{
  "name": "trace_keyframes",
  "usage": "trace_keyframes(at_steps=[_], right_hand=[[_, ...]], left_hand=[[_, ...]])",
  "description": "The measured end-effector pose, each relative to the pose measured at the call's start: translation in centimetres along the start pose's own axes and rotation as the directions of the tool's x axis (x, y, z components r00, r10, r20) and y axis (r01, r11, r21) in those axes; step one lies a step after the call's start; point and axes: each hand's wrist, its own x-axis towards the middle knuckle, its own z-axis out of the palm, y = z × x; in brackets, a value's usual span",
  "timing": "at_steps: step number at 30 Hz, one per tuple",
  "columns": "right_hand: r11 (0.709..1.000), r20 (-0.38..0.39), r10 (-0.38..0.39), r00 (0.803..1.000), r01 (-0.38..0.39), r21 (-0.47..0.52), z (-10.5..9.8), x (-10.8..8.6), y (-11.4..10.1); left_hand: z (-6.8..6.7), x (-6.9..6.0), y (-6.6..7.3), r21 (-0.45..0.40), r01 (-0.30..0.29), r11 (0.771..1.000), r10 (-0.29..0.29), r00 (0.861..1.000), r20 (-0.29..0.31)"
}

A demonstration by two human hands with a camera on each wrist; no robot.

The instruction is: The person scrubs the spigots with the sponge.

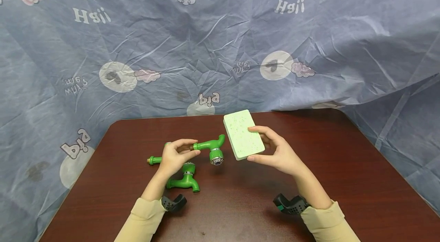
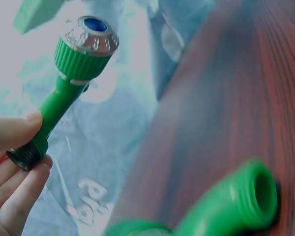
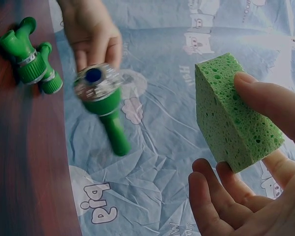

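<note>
Between thumb and fingers my left hand (image 1: 175,157) pinches a green faucet (image 1: 209,144) by its threaded inlet end, holding it above the table. The faucet's ribbed green collar and silver cap with a blue centre (image 2: 94,25) show in the left wrist view. My right hand (image 1: 280,152) grips a pale green sponge (image 1: 242,135) by its lower right part, thumb on one side and fingers on the other. Pores cover the sponge (image 3: 236,108) in the right wrist view. Sponge and held faucet are close together but apart.
Two more green faucets lie on the dark red-brown table (image 1: 343,173) by my left hand. The nearer faucet (image 1: 185,183) shows plainly; the farther faucet (image 1: 154,160) is partly hidden behind the hand. A blue-grey printed cloth (image 1: 206,43) hangs behind the table.
</note>
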Motion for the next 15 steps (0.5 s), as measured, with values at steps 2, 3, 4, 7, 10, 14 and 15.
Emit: trace_keyframes(at_steps=[2, 3, 4, 7, 10, 14, 15], right_hand=[[1.0, 0.001, -0.002, 1.0, 0.002, -0.002, 0.0, 0.0, 0.0], [1.0, 0.002, -0.003, 1.0, 0.003, -0.004, 0.0, 0.0, -0.1], [1.0, 0.003, -0.003, 1.0, 0.003, -0.003, 0.0, 0.0, -0.1], [1.0, 0.001, -0.012, 1.0, 0.012, -0.008, 0.1, 0.0, -0.1], [1.0, 0.0, -0.021, 1.0, 0.021, -0.011, 0.2, 0.0, -0.1], [1.0, 0.017, -0.027, 0.999, 0.027, -0.004, 0.4, 0.0, -0.2], [1.0, 0.024, -0.026, 0.999, 0.026, -0.002, 0.5, 0.0, -0.2]], left_hand=[[0.1, -0.1, 0.9, -0.014, -0.033, 0.999, 0.032, 0.999, -0.02], [0.2, -0.2, 1.2, -0.021, -0.048, 0.999, 0.047, 0.998, -0.029], [0.3, -0.3, 1.6, -0.028, -0.062, 0.998, 0.061, 0.997, -0.038], [0.6, -0.4, 2.3, -0.038, -0.102, 0.994, 0.099, 0.993, -0.064], [0.9, -0.6, 2.9, -0.049, -0.131, 0.99, 0.126, 0.988, -0.088], [1.2, -0.7, 3.5, -0.07, -0.145, 0.987, 0.136, 0.984, -0.113], [1.2, -0.8, 3.6, -0.077, -0.148, 0.986, 0.138, 0.984, -0.116]])
